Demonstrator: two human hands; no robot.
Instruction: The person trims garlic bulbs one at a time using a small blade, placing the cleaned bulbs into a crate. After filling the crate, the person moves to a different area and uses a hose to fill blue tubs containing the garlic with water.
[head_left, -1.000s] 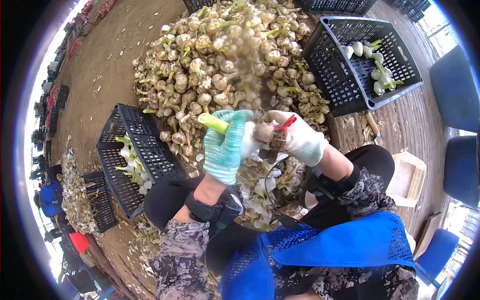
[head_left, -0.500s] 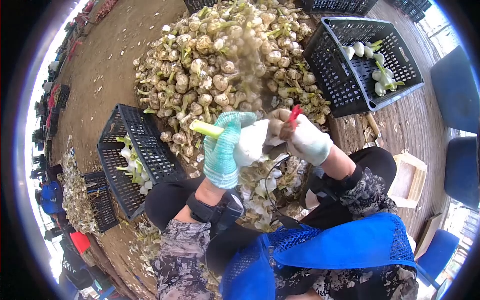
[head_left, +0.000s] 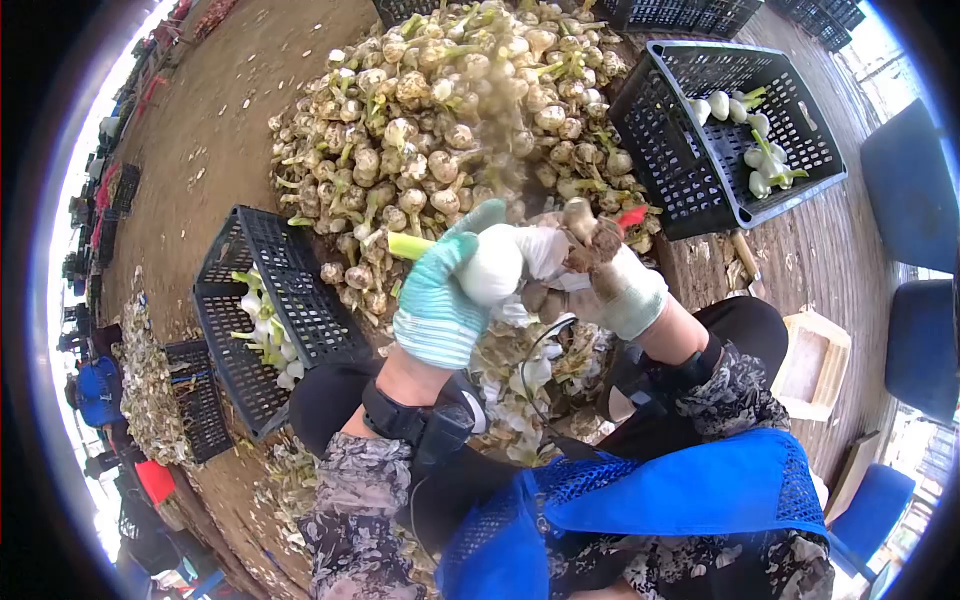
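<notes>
My left hand, in a green-and-white striped glove, is wrapped round a white garlic bulb. Its cut green stem sticks out to the left. Opposite it, my right hand wears a pale glove with brown, soiled fingertips. These fingers are closed on a strip of whitish garlic skin that stretches from the bulb. Something small and red shows by the right fingers; I cannot make out what it is. Loose garlic peelings lie below, between my legs.
A large heap of unpeeled garlic rises in front. Black crates with white bulbs stand at left and right. A wooden-handled tool, a pale wooden frame and blue chairs are at right.
My left hand has turned, so the bulb's round white side now faces up. My right fingers have rolled upward, showing their soiled tips, and the red thing has shifted right.
</notes>
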